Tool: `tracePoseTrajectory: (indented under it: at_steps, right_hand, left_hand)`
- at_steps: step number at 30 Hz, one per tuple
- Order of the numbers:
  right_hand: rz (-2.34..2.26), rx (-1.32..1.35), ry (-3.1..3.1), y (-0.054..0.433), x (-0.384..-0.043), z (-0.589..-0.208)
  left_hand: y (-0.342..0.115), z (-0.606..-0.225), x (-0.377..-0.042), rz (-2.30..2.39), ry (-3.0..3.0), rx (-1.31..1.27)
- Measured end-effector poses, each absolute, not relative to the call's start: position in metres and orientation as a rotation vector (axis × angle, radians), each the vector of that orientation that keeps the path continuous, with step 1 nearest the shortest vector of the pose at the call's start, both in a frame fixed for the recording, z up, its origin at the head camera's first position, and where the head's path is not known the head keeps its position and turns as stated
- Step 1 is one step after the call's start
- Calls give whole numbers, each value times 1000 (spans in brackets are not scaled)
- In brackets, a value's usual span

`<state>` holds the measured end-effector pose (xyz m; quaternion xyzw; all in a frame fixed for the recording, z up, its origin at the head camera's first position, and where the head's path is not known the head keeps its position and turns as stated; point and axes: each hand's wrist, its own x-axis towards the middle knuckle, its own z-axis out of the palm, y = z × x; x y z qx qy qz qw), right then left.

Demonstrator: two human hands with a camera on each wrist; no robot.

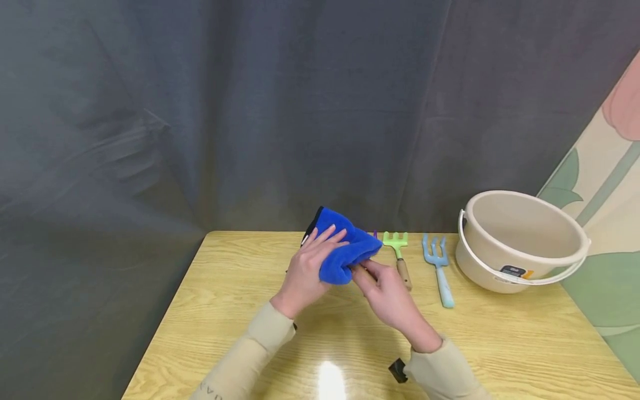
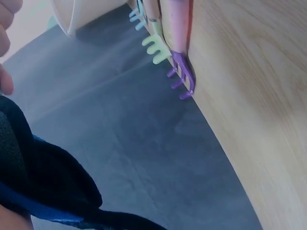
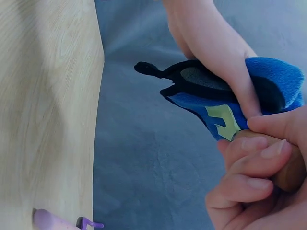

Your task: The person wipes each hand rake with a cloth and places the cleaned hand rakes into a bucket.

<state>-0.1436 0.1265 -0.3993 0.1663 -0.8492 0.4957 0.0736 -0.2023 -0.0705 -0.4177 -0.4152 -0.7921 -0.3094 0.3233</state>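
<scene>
In the head view my left hand [image 1: 307, 266] holds a folded blue cloth [image 1: 345, 239], fingers laid over its upper side. My right hand [image 1: 390, 294] grips the wooden handle [image 3: 276, 148] of a small garden tool, just below the cloth. The right wrist view shows part of the tool's yellow-green head [image 3: 224, 120] against the cloth; the rest is covered, so I cannot tell its exact kind. Black edging and a loop [image 3: 148, 68] hang off the cloth, and the left thumb presses its underside. Both hands are raised above the wooden table [image 1: 225, 311].
Along the table's back edge lie a green rake [image 1: 396, 243] with a wooden handle, a light blue fork [image 1: 440, 272] and a purple fork [image 2: 184, 72] with a pink handle. A beige bucket [image 1: 470, 261] with a white handle stands at the right. Behind hangs a dark curtain [image 1: 310, 111].
</scene>
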Motion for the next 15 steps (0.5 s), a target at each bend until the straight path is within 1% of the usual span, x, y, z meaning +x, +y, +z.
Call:
tracePoseTrajectory:
  at_steps: [10, 15]
  right_hand:
    - [1526, 420, -2640, 124, -139, -404]
    - [1497, 478, -2628, 125, -138, -403]
  left_hand:
    - [-103, -430, -229, -899, -2182, -895]
    - [-125, -438, -242, -964, -2208, -663]
